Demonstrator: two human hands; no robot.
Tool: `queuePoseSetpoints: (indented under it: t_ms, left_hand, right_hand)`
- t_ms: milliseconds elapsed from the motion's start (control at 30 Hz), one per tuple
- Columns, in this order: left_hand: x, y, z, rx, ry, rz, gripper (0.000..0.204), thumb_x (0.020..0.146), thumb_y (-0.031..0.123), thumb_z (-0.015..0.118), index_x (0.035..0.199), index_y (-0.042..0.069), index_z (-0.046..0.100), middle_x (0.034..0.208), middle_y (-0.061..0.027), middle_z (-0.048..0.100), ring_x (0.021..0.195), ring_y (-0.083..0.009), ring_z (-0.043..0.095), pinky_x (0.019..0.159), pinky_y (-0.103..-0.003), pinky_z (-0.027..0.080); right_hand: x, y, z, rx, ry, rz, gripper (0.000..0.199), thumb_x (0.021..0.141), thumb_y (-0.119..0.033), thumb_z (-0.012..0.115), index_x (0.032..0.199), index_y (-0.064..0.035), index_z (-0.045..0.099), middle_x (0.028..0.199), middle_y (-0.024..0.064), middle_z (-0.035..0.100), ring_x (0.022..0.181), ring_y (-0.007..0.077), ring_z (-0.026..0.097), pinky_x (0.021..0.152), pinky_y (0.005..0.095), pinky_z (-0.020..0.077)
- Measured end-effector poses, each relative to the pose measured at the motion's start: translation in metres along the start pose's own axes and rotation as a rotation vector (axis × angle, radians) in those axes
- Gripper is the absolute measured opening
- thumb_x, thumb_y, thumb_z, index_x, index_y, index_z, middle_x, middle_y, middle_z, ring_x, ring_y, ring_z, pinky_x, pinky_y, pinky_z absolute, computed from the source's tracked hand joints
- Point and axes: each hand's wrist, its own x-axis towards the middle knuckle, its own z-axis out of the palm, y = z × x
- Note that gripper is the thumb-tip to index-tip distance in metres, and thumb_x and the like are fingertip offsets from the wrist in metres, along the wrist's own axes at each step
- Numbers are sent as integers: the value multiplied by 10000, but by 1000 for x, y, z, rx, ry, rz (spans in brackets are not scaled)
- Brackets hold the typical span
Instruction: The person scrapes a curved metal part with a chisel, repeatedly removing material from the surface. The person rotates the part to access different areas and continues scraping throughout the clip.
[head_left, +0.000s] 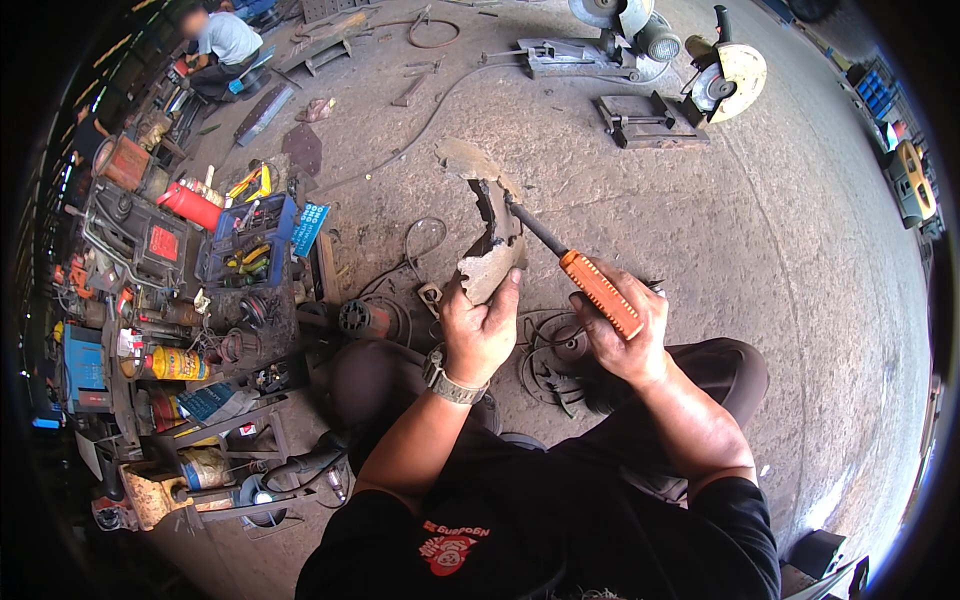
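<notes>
In my left hand [478,335], thumb and fingers are closed on the near end of a jagged, curved brown-grey metal piece [487,271]. Its torn-looking upper part reaches away from me above the floor. My right hand [634,335] is wrapped round the ridged orange handle of a tool with a long dark shaft [602,293]. The shaft slants up and left, and its tip is at the piece's right side, near a dark gap. What kind of tip it has is too small to make out.
At left lie a blue toolbox [245,240] with pliers, a yellow bottle [178,363] and a red container [190,204]. An angle grinder [368,319] rests by my left knee. Cut-off saws [722,88] stand far right. Cables cross the concrete floor [800,300]. Another person [228,45] sits far left.
</notes>
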Motion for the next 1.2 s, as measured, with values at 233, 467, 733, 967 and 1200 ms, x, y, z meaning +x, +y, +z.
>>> queuePoseSetpoints:
  t_ms: [233,467,733,967,1200]
  left_hand:
    - [-5,-1,-3,46,-10,-30,195,932,39,706,1114,-32,689,1045,-143,745,925,-244,719,829,-357,547]
    - [-1,-5,-1,26,-9,12,183,942,30,709,1110,-42,698,1042,-93,756,899,-136,689,811,-305,545]
    - [3,4,-1,-24,-54,39,199,937,36,668,1127,-19,690,1079,-173,741,971,-273,735,841,-359,560]
    - [4,1,-9,-40,-13,64,209,928,41,669,1130,-9,679,1040,-179,728,930,-317,729,802,-376,563]
    - [6,3,-13,-35,11,81,236,920,25,668,1154,-9,660,1054,-186,719,944,-320,726,813,-375,561]
  right_hand:
    - [-1,-5,-5,22,6,-3,447,790,-37,789,1203,38,637,998,199,724,813,347,738,710,376,588]
    - [1,3,-1,20,36,-10,460,785,-44,775,1214,38,631,1000,198,718,810,356,727,717,391,581]
    - [6,-8,0,10,8,32,377,804,-15,749,1163,54,654,1017,210,723,842,362,735,747,383,581]
    - [5,-10,11,-43,20,5,383,807,-23,735,1171,61,649,960,210,727,831,350,745,749,375,582]
    - [5,-13,17,-47,8,22,401,804,-14,723,1194,47,657,988,217,730,867,349,748,776,377,585]
